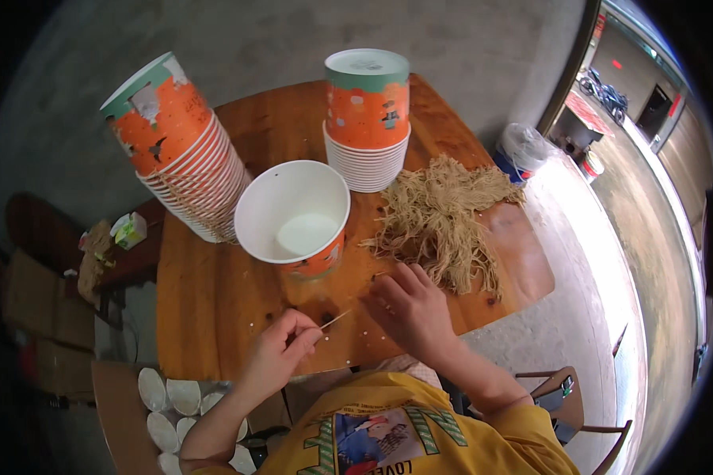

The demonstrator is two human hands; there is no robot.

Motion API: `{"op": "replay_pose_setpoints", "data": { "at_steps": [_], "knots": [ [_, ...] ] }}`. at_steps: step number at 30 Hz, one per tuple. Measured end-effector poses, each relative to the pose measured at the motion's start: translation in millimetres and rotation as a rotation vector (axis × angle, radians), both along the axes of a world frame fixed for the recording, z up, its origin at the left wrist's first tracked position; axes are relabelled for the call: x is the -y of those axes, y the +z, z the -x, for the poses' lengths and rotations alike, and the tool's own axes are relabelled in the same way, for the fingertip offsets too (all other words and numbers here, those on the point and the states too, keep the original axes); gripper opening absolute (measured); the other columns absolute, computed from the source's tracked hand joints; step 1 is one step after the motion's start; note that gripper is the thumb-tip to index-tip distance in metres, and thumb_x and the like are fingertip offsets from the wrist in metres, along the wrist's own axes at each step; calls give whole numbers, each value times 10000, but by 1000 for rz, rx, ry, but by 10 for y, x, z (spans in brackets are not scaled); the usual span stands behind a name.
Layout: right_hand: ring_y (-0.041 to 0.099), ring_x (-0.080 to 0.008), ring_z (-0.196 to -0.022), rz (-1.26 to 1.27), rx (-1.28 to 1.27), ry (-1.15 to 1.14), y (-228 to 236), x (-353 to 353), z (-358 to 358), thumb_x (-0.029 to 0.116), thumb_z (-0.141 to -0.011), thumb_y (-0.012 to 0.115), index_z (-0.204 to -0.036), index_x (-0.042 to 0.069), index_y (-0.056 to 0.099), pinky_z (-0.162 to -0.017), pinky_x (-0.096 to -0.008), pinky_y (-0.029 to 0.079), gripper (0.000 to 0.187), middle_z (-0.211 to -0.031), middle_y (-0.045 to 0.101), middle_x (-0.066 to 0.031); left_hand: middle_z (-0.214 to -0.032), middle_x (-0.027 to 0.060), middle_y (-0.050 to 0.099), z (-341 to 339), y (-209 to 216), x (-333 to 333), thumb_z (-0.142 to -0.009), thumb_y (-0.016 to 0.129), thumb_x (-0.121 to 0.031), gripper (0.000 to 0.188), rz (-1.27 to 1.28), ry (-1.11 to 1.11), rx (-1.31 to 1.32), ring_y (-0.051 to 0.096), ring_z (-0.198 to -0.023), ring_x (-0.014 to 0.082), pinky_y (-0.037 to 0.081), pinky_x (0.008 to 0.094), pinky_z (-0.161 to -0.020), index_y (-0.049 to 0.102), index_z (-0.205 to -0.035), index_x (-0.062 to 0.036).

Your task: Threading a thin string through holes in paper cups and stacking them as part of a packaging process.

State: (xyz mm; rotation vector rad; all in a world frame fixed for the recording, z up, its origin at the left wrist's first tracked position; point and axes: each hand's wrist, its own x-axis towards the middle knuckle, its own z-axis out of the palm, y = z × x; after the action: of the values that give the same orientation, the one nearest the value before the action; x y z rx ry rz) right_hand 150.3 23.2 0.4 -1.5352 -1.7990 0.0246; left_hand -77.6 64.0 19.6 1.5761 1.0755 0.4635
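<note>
Near the table's front edge, my left hand (291,336) is closed in a pinch on a thin pale strand (337,319) that points up to the right. My right hand (410,307) is a little farther right, its fingers curled in; whatever they hold, if anything, is hidden. Just beyond it lies a loose heap of tan, stringy fibre (451,214). An open white-lined paper bucket (293,210), orange outside, stands upright in front of my hands. Behind it rises an upside-down stack of orange and green paper buckets (367,119).
A leaning stack of similar buckets (182,150) with fibre strands across its rims is at the left. The wooden table (206,317) carries small white specks. Below it, a carton (119,412) contains several white round pieces. A lined bin (523,150) and a chair (566,396) stand to the right.
</note>
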Motion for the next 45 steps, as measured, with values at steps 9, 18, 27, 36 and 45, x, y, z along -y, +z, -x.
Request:
{"op": "replay_pose_setpoints", "data": {
  "at_steps": [9,18,27,36,45],
  "knots": [
    [638,-296,-791,364,-470,419,-82,-109,365,196,-945,603,-1064,24,557,-687,-368,504,214,-901,620,-139,-815,158,654,-113,224,-68,-928,602,-122,116,-575,-153,-187,665,-724,331,514,394,-620,549,-963,-25],
    [528,-47,-753,433,-938,521,-186,-208,257,155,-954,621,-953,11,637,-664,-234,438,146,-818,588,26,-748,125,627,-106,231,-248,-956,540,-116,90,-362,-139,-90,636,-658,311,504,378,-599,521,-972,-29],
    [388,11,-602,213,-942,254,-235,-345,325,76,-922,630,-850,27,593,-532,-182,331,94,-663,484,92,-971,90,589,-181,244,-636,-841,643,-93,188,-1289,15,-296,541,-1002,272,379,401,-910,578,-1015,-59],
    [386,15,-603,54,-898,209,-316,-399,379,28,-895,633,-829,29,562,-513,-181,316,97,-673,496,85,-976,105,573,-239,206,-551,-826,647,-58,247,-847,-137,-239,546,-943,309,436,411,-808,582,-1064,-56],
    [403,15,-681,304,-1173,397,-207,-256,301,81,-930,610,-887,38,594,-599,-168,337,63,-752,504,86,-1146,67,515,-278,213,-504,-794,683,-85,228,-1176,-316,-241,444,-1126,316,353,443,-959,608,-1008,-83]
  ]
}}
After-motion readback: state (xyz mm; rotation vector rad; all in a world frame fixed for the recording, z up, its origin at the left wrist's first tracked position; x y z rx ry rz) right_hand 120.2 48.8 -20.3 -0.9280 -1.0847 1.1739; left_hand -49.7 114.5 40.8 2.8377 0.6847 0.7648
